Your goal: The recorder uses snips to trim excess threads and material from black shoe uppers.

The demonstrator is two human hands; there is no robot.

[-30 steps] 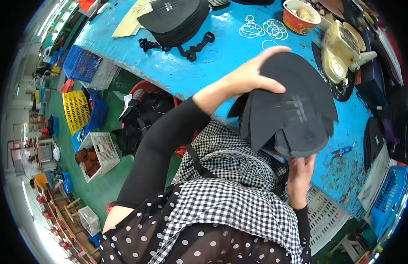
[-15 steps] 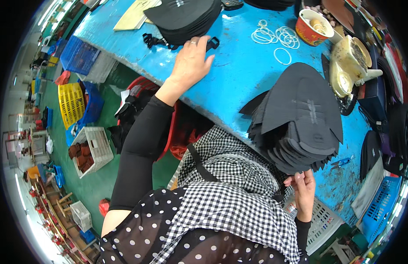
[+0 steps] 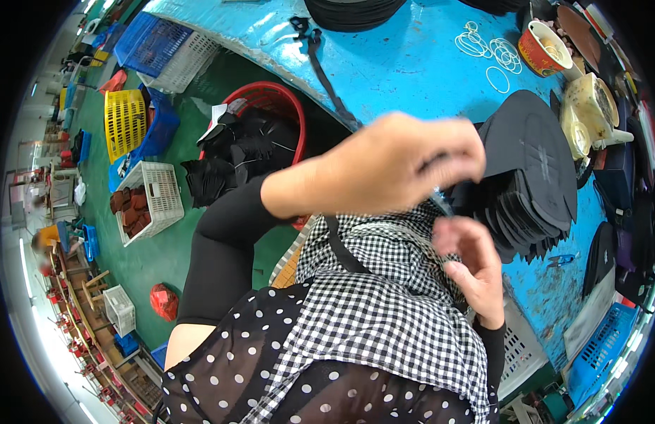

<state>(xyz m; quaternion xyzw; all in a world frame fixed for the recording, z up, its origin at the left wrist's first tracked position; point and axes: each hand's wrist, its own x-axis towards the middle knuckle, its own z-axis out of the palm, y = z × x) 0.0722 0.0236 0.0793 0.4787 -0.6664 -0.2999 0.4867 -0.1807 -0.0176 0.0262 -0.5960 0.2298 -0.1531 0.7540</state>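
My left hand [image 3: 401,162] is blurred as it passes over the table's near edge, its fingers closed. A thin black strap [image 3: 326,78] runs from the table to that hand and seems held in it. The strap's far end has a small dark clump, perhaps a buckle. My right hand [image 3: 476,268] is close below it, in front of my checked apron, with curved fingers and the thumb apart; nothing shows in it. Just beyond stands a stack of black sole-shaped sheets [image 3: 532,152], its lower edges fanned and jagged.
On the blue table [image 3: 412,78] lie pale rubber bands [image 3: 507,55], a red paper bowl [image 3: 543,49], a yellowish dispenser [image 3: 585,109] and small blue snips [image 3: 560,260]. Another black stack [image 3: 355,14] sits at the far edge. A red basket [image 3: 299,113] with black pieces stands left of the table.
My left hand has come from the far stack toward me and to the right, drawing the strap across the table. My right hand has risen slightly, away from the near stack's lower edge.
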